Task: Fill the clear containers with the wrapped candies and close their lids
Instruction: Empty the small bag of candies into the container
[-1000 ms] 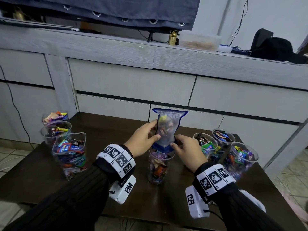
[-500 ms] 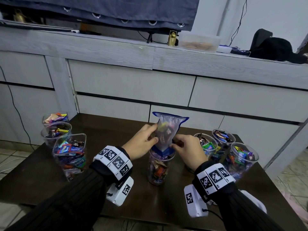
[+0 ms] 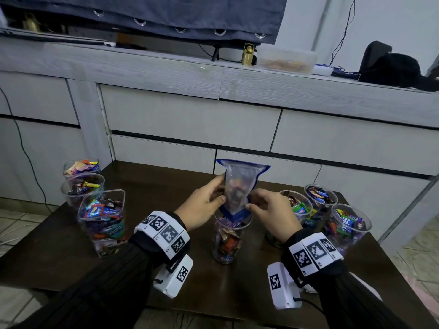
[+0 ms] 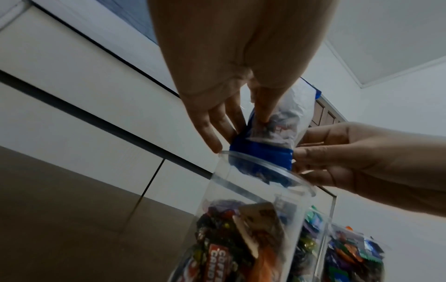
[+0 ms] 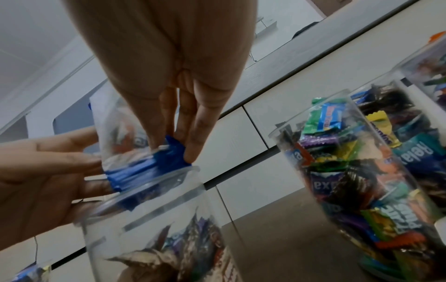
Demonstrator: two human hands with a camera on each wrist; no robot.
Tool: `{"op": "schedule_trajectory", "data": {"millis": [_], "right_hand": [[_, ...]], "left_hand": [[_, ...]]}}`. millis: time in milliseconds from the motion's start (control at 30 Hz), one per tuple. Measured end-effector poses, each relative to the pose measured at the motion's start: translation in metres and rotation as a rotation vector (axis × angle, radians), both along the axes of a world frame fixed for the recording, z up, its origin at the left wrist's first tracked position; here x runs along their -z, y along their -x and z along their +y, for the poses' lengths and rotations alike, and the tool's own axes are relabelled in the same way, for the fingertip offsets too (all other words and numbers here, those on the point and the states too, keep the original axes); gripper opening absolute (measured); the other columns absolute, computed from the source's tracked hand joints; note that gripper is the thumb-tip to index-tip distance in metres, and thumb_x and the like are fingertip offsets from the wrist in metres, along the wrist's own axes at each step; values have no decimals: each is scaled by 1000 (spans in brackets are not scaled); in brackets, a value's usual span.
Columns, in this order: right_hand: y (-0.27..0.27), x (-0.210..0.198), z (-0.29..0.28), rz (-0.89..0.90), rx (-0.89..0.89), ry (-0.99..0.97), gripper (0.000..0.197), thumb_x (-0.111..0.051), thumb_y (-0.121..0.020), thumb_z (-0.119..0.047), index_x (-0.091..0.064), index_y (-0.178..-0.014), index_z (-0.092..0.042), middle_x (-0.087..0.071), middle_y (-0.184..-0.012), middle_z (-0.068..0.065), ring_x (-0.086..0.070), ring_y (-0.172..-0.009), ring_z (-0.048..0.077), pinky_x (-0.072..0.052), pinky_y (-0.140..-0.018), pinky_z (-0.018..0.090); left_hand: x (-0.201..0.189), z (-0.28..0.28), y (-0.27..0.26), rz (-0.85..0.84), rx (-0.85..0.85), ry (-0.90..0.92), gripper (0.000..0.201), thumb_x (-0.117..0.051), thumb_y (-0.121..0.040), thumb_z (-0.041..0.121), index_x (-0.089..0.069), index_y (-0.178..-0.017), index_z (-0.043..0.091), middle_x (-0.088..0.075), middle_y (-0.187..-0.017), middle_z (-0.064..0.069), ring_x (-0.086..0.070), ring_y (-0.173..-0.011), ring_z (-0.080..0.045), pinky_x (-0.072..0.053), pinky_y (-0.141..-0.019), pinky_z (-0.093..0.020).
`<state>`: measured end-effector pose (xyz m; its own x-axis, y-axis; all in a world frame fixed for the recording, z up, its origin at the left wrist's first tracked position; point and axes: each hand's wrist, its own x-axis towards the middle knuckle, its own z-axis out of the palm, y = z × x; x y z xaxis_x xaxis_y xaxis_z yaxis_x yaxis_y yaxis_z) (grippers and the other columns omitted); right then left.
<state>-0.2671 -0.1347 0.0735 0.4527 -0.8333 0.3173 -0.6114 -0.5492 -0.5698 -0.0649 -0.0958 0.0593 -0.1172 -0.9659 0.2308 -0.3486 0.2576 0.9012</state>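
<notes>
A clear plastic bag with blue edges (image 3: pixel 238 186) (image 4: pixel 284 122) (image 5: pixel 125 133) is held upside down, its blue mouth inside the rim of a tall clear container (image 3: pixel 229 241) (image 4: pixel 253 219) (image 5: pixel 154 234) at the table's middle. Wrapped candies fill most of that container, and a few show inside the bag. My left hand (image 3: pixel 204 205) (image 4: pixel 231 106) pinches the bag's left side just above the rim. My right hand (image 3: pixel 268 212) (image 5: pixel 178 124) pinches its right side at the blue mouth.
Three open clear containers of candies (image 3: pixel 102 222) stand at the dark table's left edge. Three more (image 3: pixel 349 224) stand at the right, close to my right wrist. Grey cabinet drawers (image 3: pixel 190 119) rise behind the table (image 3: pixel 154 181).
Both hands have slid a little lower on the bag and squeezed it narrower. The bag's mouth stays in the container's rim.
</notes>
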Motion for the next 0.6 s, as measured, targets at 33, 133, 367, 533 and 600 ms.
{"op": "schedule_trajectory", "data": {"millis": [33, 133, 367, 533, 600], "right_hand": [[-1, 0, 0, 13, -5, -1, 25, -66, -86, -16, -66, -112, -14, -69, -102, -3, -62, -91, 7, -49, -81, 15], [2, 0, -1, -19, 11, 23, 22, -67, -86, -15, -65, -108, -14, -68, -97, -4, -61, -86, 5, -46, -75, 9], [10, -4, -3, -58, 35, 52, 19, -69, -85, -14, -68, -104, -15, -67, -89, -7, -61, -82, 6, -42, -68, 4], [-2, -3, 0, 52, 10, 98, 19, -63, -88, -13, -72, -104, -15, -73, -96, 0, -64, -88, 11, -48, -80, 20], [0, -3, -1, 8, 39, 101, 19, -64, -87, -11, -73, -103, -15, -73, -96, 0, -64, -87, 10, -48, -80, 19]], "left_hand": [[0, 0, 1, -11, -10, 14, 58, -50, -98, 3, -33, -148, 29, -56, -135, 2, -50, -129, -9, -46, -104, -26], [-2, -2, -3, -3, -48, 48, 62, -54, -97, 4, -32, -143, 39, -58, -130, 3, -52, -124, -5, -46, -99, -19], [-4, 0, -7, 18, -134, 95, 38, -64, -91, 8, -57, -124, 25, -66, -115, 9, -61, -111, -1, -51, -100, -33], [-2, 5, 4, -135, -34, 95, 37, -55, -96, 6, -58, -132, 17, -67, -122, 4, -60, -116, -2, -49, -97, -22], [-3, 6, 4, -111, -76, 119, 38, -58, -94, 6, -59, -130, 18, -67, -120, 5, -60, -111, 2, -49, -94, -15]]}}
